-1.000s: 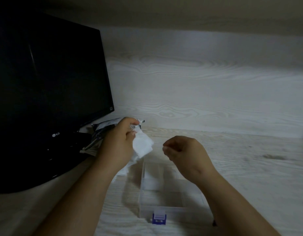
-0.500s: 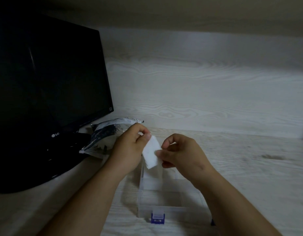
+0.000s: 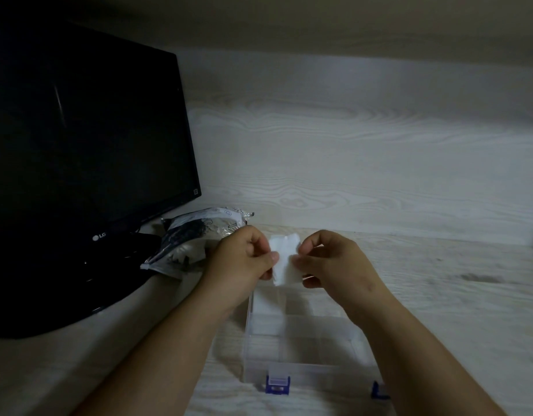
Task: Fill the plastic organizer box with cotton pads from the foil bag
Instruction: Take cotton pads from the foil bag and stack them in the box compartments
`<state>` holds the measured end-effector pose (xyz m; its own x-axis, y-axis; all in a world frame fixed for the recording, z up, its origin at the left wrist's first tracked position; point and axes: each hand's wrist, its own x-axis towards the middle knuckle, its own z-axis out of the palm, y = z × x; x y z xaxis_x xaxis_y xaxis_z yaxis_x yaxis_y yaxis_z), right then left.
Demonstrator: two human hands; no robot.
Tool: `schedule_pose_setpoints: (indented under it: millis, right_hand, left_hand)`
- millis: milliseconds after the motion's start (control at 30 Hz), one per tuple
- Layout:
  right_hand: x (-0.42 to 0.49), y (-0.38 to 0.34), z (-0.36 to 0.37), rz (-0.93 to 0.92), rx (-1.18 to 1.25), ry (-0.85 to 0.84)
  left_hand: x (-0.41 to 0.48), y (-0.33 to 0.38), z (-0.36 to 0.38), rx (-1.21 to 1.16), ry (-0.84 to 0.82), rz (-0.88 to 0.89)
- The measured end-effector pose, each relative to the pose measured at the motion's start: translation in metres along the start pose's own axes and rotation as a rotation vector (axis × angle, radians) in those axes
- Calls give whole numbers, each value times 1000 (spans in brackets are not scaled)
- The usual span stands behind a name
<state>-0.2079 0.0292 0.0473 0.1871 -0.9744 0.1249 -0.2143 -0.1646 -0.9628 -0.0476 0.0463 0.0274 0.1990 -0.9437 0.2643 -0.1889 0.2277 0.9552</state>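
Our left fingers (image 3: 272, 257) and right fingers (image 3: 298, 261) pinch the cotton pad (image 3: 284, 267); tug unevenly and it could tear, or drop outside the plastic organizer box (image 3: 313, 373) just below

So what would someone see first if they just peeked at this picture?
Probably the bright white cotton pad in the middle, pinched between the left hand and the right hand above the far end of the clear organizer box on the desk. Next comes the big black monitor filling the left side, with the shiny foil bag lying at its foot, beside the left hand.
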Motion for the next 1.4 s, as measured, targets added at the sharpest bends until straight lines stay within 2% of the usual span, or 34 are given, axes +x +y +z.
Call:
schedule_pose_setpoints:
  millis: [233,400,533,700,1067,1400]
  right_hand:
    - [3,3,-7,14,-106,-7]
    - [3,9,4,56,-144,-54]
    - [1,11,11,86,-206,-122]
    - [-1,12,17,101,-246,-174]
    - [-2,15,20,72,-422,-203]
    - [0,17,22,42,-625,-271]
  left_hand:
    - [-1,-3,6,159,9,45]
    - [0,1,-1,395,60,14]
    - [1,3,-10,511,-33,-44]
    - [-1,2,-16,524,-96,-105]
    - [-6,2,-22,685,-286,-69]
    - [-7,3,-21,913,-253,-31]
